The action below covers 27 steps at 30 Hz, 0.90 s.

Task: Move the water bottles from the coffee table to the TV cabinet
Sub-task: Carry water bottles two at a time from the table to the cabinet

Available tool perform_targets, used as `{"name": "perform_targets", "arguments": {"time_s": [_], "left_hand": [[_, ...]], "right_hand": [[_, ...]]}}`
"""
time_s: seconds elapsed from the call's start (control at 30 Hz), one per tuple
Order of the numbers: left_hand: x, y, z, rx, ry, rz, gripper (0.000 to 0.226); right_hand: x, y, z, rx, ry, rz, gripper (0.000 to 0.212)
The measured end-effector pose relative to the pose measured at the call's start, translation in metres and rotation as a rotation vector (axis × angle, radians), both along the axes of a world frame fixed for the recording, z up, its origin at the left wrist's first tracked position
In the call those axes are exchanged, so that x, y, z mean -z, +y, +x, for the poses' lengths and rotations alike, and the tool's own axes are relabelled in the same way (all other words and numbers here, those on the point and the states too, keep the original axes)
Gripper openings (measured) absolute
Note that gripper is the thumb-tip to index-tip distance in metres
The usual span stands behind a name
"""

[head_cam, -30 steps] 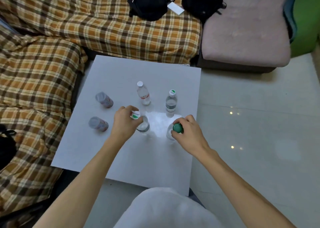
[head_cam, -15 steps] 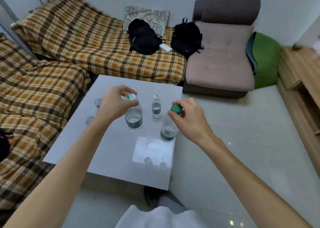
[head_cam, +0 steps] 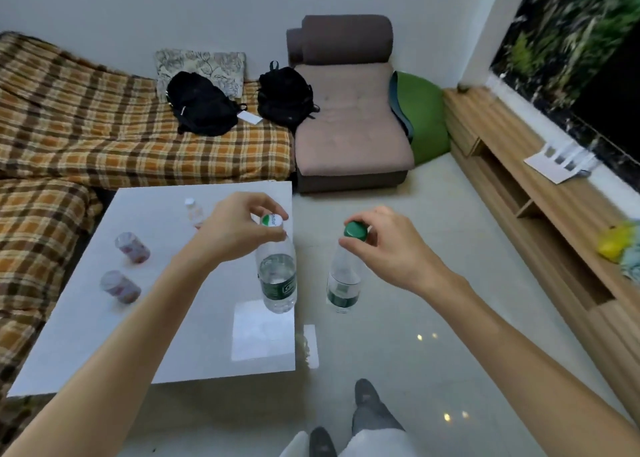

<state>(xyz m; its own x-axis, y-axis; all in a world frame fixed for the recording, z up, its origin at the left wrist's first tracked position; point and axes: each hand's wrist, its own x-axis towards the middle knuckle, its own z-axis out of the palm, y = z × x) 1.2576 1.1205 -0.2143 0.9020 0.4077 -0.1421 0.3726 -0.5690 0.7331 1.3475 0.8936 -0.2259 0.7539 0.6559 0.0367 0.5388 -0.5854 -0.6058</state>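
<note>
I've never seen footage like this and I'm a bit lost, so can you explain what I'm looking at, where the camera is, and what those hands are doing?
There is no machine here. The picture comes from a wide-angle camera worn on a person's head, looking forward and down, so the two bare arms reaching in from the bottom are that person's own.

The left hand grips a water bottle with a white and green cap by its top. The right hand grips a water bottle with a green cap the same way. Both bottles hang lifted in the air.

On the white coffee table are two small jars and one small bottle, partly hidden behind the left hand.

Along the right wall runs the wooden TV cabinet, where the bottles are meant to go.
</note>
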Motion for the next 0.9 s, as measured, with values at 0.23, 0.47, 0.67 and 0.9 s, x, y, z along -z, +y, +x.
{"name": "perform_targets", "arguments": {"time_s": [0.23,0.47,0.67,0.9], "left_hand": [[-0.004,-0.08,0.044,0.207,-0.064,0.029,0.019],[-0.011,-0.192,0.108,0.349,-0.092,0.09,0.021],[-0.013,-0.316,0.159,0.398,-0.105,0.093,0.021],[-0.006,-0.455,0.212,0.44,-0.136,0.062,0.017]], "right_hand": [[0.004,-0.09,0.004,0.213,0.058,0.073,0.022],[0.001,-0.202,0.029,0.394,0.037,0.141,0.031],[-0.007,-0.32,0.061,0.478,0.024,0.162,0.035],[-0.001,-0.456,0.11,0.525,-0.025,0.126,0.027]]}}
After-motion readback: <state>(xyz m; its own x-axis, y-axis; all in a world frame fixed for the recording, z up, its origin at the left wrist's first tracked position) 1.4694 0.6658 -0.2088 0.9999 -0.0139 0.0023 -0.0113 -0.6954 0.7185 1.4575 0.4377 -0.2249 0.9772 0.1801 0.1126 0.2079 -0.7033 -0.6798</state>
